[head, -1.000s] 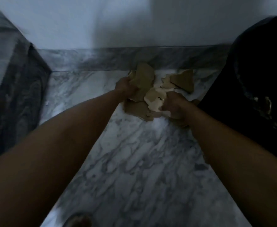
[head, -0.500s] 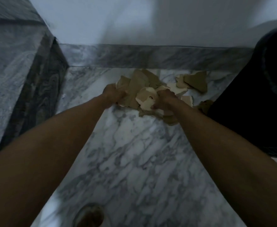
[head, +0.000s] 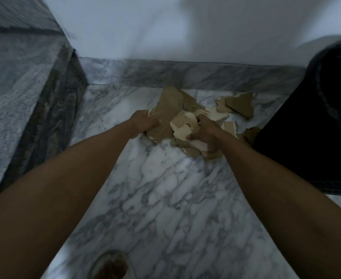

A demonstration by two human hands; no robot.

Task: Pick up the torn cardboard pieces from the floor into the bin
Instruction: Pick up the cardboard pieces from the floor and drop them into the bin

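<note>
Both our hands are clamped on the pile of torn cardboard: our left hand (head: 143,123) has its fingers curled round the big brown sheet (head: 168,109) at the pile's left edge, and our right hand (head: 205,131) grips the crumpled pale pieces (head: 182,125) at its middle.

Going from the left, we see a grey marble step (head: 24,93) rising beside the floor (head: 165,194), which is white marble veined with grey. A marble skirting (head: 185,74) runs along the foot of the white wall (head: 165,27) behind. Near the bottom edge a round drain (head: 110,265) sits in the floor between our forearms.

The pile lies on the floor close to the skirting, gathered between our hands. Further right, one brown scrap (head: 240,103) lies apart from the pile, nearer the wall, and another small scrap (head: 252,133) lies just beside the bin (head: 316,127). The bin, dark and lined with a black bag, stands at the far right, near our right forearm. We cannot tell whether the pile has left the floor.
</note>
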